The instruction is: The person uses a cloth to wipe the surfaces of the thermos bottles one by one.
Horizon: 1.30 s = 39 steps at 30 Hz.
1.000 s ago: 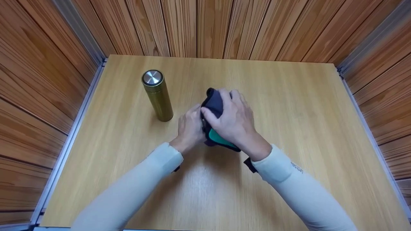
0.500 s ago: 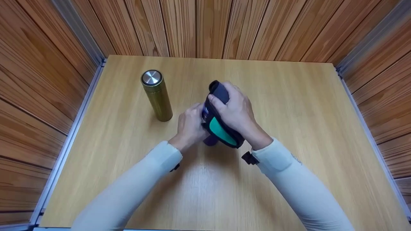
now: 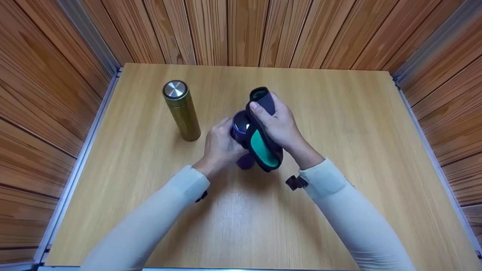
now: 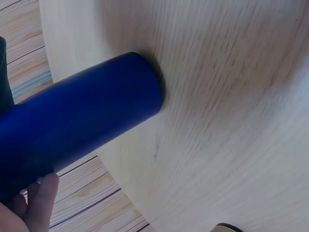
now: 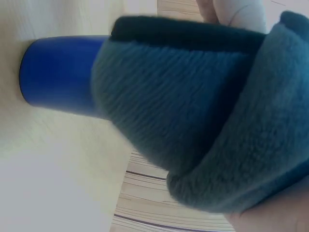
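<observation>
My left hand [image 3: 221, 147] grips a purple-blue bottle [image 3: 245, 162] with a dark shiny top, near the middle of the table. In the left wrist view the bottle [image 4: 91, 104] leans, its base at the tabletop and a few fingers [image 4: 42, 200] curled at its upper part. A folded cloth [image 3: 263, 148], dark with black edging and a green side, lies against the bottle's right side. My right hand [image 3: 283, 124] pinches it, thumb on top. In the right wrist view the fuzzy cloth [image 5: 164, 92] covers the bottle's upper part, while its blue lower end [image 5: 60, 75] shows.
A gold-green flask [image 3: 183, 116] with a silver-topped lid stands upright to the left of my left hand. Its edge [image 4: 226, 228] just enters the left wrist view. Wood-panelled walls [image 3: 248, 34] border the wooden table [image 3: 241, 233] at the back and sides.
My right hand has drawn the cloth back and to the right, turning it so more green shows. The bottle's dark top, hidden a second ago, is now uncovered beside my left hand.
</observation>
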Tool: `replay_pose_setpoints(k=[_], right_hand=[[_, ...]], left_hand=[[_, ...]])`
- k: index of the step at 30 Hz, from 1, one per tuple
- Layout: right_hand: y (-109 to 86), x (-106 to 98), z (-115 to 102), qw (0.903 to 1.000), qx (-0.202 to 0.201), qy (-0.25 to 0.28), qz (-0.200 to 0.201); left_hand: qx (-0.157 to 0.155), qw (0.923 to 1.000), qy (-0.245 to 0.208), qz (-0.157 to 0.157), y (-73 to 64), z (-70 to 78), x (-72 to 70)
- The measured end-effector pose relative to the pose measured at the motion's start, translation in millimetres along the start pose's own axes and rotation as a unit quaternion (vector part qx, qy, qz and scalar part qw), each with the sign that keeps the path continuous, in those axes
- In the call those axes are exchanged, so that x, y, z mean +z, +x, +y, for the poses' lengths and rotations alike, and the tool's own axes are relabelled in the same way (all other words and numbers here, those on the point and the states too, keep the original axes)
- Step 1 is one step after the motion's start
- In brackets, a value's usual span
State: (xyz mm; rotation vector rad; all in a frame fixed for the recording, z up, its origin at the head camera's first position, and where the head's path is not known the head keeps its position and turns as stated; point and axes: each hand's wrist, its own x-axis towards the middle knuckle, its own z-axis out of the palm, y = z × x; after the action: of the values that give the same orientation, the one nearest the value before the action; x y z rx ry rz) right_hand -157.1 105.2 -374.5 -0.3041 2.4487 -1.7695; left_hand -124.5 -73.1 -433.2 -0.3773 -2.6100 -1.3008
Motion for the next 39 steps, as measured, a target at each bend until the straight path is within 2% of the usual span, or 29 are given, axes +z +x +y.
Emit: replay_pose_setpoints(k=[5,9,11,13,16,19,28,34,39], right_hand=[[-1.6,-1.5,5.3,0.9977,-0.026,0.062,0.009],[-6.1,-3.1,16.7,0.9877,-0.095,0.123,-0.018],[-8.1,-3.8,23.2,0.9836,-0.126,0.125,-0.033],[-8.9,-3.3,29.5,0.9834,-0.141,0.108,-0.037],[-9.2,-1.6,37.9,0.9878,-0.136,0.070,-0.028],[-10.1,-1.5,44.8,0.9907,-0.122,0.054,-0.028],[-14.6,-11.7,62.8,0.9954,-0.080,0.029,-0.044],[-18.5,-18.6,72.6,0.9955,-0.075,0.051,-0.029],[-20.8,-22.9,79.8,0.9911,-0.078,0.107,-0.011]], left_hand=[[-0.013,0.9974,-0.070,0.008,-0.7,0.7,-5.3],[-0.041,0.9911,-0.126,0.017,0.1,0.8,-9.3],[-0.049,0.9886,-0.141,0.020,0.4,1.2,-10.9],[-0.053,0.9859,-0.157,0.019,-0.1,1.9,-12.5],[-0.052,0.9807,-0.188,0.017,-0.7,4.2,-13.7],[-0.063,0.9736,-0.219,0.017,-1.0,7.1,-14.6],[-0.127,0.9512,-0.279,0.039,2.8,10.0,-22.1],[-0.173,0.9287,-0.325,0.042,5.8,10.5,-27.2],[-0.175,0.9145,-0.359,0.065,8.3,9.4,-27.9]])
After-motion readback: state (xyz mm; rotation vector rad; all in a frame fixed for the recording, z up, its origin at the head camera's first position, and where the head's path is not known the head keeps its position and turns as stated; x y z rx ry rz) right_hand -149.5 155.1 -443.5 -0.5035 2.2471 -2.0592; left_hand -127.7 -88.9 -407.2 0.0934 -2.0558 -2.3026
